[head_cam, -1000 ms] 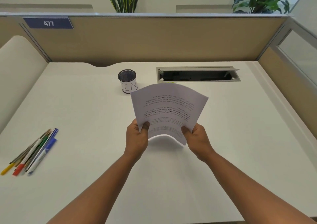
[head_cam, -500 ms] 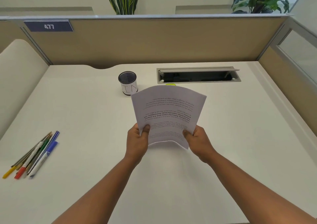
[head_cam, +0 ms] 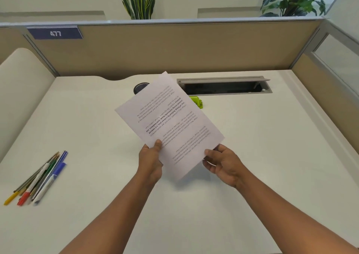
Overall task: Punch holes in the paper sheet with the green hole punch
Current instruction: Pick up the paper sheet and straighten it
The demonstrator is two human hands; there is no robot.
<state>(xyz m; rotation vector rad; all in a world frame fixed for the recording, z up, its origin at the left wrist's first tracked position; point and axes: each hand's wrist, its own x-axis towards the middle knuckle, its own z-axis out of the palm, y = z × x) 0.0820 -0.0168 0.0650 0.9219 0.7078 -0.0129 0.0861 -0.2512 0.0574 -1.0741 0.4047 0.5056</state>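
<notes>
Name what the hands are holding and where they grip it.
The paper sheet. The left hand pinches its near left edge; the right hand fingers touch its near right corner.

Paper sheet (head_cam: 171,125) flattened, tilted, uncovering green hole punch (head_cam: 196,102).

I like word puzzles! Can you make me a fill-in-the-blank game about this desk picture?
1. The left hand pinches the ____.
2. The hole punch peeking out behind it is ____.
3. The pens lie on the ____ side of the desk.
4. The sign reads ____.

Missing words: paper sheet; green; left; 477
</notes>
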